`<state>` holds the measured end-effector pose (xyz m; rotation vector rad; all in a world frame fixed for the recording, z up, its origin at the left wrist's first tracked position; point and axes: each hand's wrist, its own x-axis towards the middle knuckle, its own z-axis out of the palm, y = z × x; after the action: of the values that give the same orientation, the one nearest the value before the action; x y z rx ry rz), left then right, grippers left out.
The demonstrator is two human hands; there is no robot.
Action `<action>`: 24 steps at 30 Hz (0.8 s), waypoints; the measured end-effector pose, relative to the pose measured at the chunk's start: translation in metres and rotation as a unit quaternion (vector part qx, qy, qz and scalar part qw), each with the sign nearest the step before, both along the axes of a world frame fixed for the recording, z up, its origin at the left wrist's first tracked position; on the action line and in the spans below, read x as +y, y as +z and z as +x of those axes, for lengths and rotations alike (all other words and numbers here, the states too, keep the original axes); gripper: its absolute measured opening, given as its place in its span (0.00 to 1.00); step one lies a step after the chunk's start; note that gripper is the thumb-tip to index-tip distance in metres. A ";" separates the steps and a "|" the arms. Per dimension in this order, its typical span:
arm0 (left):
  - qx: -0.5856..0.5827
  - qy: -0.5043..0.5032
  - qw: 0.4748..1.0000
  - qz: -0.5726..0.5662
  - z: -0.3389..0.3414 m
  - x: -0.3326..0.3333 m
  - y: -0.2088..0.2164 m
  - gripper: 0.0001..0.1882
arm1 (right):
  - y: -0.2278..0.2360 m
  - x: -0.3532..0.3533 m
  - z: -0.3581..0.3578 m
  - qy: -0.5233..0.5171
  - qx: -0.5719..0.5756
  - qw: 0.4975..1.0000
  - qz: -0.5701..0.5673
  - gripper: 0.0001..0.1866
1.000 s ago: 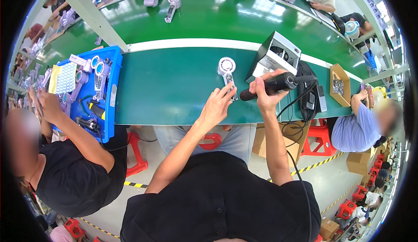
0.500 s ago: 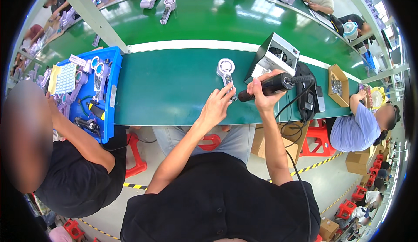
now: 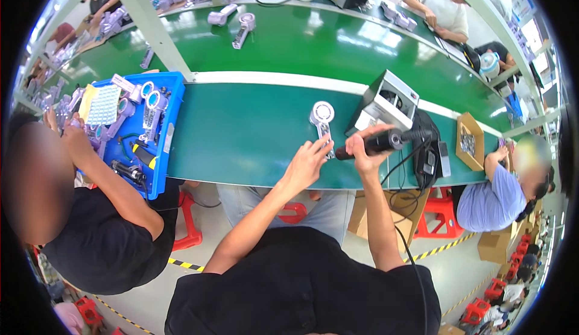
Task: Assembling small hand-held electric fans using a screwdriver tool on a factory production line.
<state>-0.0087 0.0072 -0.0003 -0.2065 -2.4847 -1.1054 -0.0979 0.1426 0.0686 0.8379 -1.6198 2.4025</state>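
A pale handheld fan [image 3: 324, 112] with a round head lies on the green bench, its handle pointing toward me and the handle's inner parts exposed. My left hand [image 3: 306, 165] grips the lower part of that handle, fingertips on its side. In my right hand [image 3: 366, 154] is a black corded electric screwdriver [image 3: 384, 142], held nearly level with its front end close to the handle's near end. The driver's tip is too small to make out, so I cannot tell whether it touches the fan.
A grey metal box [image 3: 391, 103] and a black pouch [image 3: 426, 154] stand right of the fan, near loose cables. Further right is a carton of small parts [image 3: 465, 143]. A blue tray [image 3: 174, 127] of fan parts and tools sits left, beside a co-worker's arm [image 3: 117, 184].
The whole view has shifted, so the bench appears lower in the picture. Both my hands keep their holds on the fan and the screwdriver. The left co-worker's hands have moved slightly.
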 end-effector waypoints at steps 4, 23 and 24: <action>0.016 0.006 1.000 -0.017 0.001 0.001 0.001 0.28 | -0.003 0.002 0.000 0.008 0.028 1.000 0.002 0.28; 0.118 0.231 0.948 -0.182 -0.227 -0.215 0.029 0.38 | -0.012 0.039 -0.003 -0.152 0.025 0.987 0.050 0.29; 0.163 0.302 0.916 -0.208 -0.227 -0.233 0.025 0.36 | -0.013 0.036 0.001 -0.134 0.007 0.989 0.055 0.31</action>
<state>-0.2355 -0.2253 0.0250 0.2337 -2.2077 -0.2573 -0.0969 0.1785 0.0557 0.6055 -1.7473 2.1362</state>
